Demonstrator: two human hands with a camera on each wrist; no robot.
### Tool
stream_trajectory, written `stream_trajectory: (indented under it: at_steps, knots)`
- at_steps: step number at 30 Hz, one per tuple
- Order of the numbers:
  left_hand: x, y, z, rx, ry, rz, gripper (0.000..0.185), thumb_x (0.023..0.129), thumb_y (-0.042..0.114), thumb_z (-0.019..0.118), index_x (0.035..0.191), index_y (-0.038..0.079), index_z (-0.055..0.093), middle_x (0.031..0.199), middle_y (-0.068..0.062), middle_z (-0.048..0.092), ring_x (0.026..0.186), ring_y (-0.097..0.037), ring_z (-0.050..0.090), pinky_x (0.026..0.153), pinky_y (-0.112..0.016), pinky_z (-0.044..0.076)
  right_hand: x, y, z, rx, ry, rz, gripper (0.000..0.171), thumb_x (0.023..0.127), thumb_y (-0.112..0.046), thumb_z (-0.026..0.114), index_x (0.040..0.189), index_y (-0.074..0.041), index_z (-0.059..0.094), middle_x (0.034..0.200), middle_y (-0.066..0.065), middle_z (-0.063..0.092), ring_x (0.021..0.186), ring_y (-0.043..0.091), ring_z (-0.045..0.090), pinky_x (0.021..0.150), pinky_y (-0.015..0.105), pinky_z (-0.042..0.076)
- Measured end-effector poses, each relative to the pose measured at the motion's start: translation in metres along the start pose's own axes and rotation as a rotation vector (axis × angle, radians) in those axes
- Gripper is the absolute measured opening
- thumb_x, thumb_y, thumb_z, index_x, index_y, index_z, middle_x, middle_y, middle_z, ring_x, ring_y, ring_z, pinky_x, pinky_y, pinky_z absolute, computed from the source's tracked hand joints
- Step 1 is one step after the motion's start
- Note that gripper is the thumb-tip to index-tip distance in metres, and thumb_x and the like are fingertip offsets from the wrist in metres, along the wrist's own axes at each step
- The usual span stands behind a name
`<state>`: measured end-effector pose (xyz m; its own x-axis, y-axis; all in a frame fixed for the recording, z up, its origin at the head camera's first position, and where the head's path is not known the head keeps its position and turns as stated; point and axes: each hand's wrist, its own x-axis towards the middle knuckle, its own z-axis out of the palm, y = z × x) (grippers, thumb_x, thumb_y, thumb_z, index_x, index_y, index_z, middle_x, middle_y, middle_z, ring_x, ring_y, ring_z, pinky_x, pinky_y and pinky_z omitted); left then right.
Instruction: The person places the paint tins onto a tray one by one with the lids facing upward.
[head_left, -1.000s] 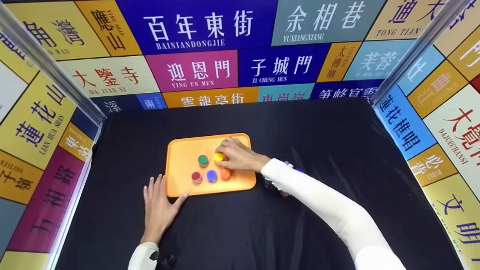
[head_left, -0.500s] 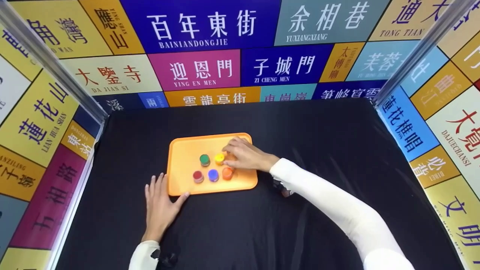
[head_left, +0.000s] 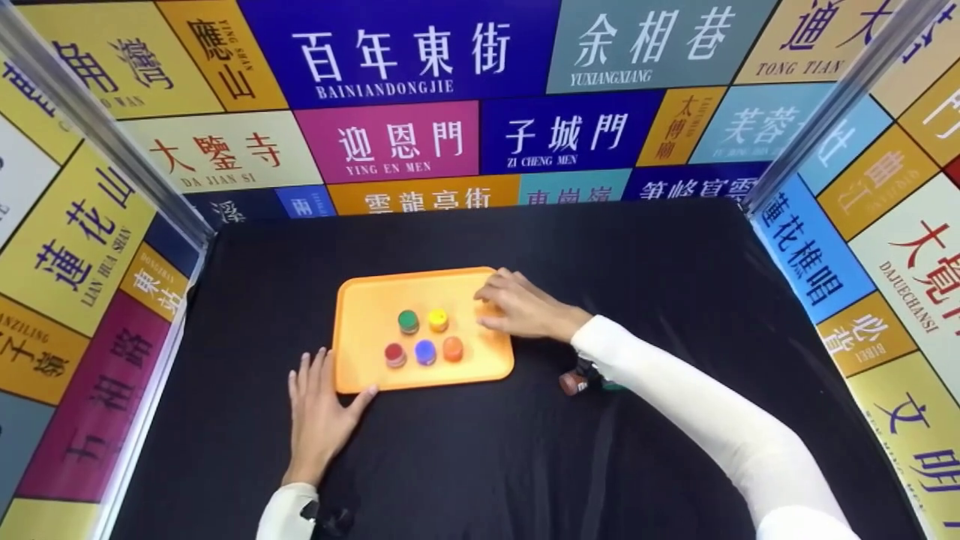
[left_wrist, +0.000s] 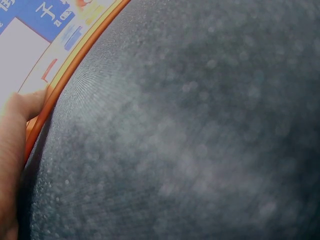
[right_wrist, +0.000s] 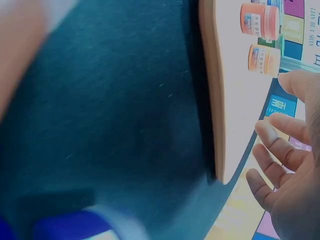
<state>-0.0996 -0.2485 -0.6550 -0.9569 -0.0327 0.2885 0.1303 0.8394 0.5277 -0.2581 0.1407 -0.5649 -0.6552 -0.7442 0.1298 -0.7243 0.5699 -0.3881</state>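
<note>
**Loose fingers near small jars**

We see our right hand empty, fingers relaxed and slightly spread over the right end of the orange tray. Our left hand lies flat on the black cloth, thumb touching the tray's near left corner. Five small jars stand upright on the tray: green, yellow, red, blue, orange. We judge a careless sweep could topple the yellow or orange jar, and a thumb nudge could slide the tray.
</note>
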Motion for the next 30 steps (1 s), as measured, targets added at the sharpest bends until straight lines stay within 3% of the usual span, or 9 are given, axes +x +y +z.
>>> stream_trajectory:
  at_steps: [20,30]
  knots:
    - [0.000,0.002,0.000,0.000,-0.009,-0.006,0.103,0.090,0.051,0.088,0.162,-0.008,0.044,0.169,-0.030,0.042,0.163,-0.053,0.026,0.134,-0.068,0.009,-0.065,0.026,-0.005,0.039,0.001,0.180,0.045,0.103,-0.035,0.079,0.135,-0.004,0.075,0.122,0.010,0.072,0.113,0.027,0.056,0.101,0.049,0.049]
    - [0.000,0.001,-0.002,0.003,-0.018,-0.012,0.103,0.091,0.052,0.087,0.163,-0.007,0.043,0.170,-0.030,0.041,0.163,-0.053,0.024,0.134,-0.067,0.009,-0.090,0.032,-0.013,0.042,0.029,0.226,0.042,0.102,-0.034,0.081,0.131,-0.004,0.077,0.119,0.009,0.072,0.110,0.027,0.056,0.098,0.048,0.049]
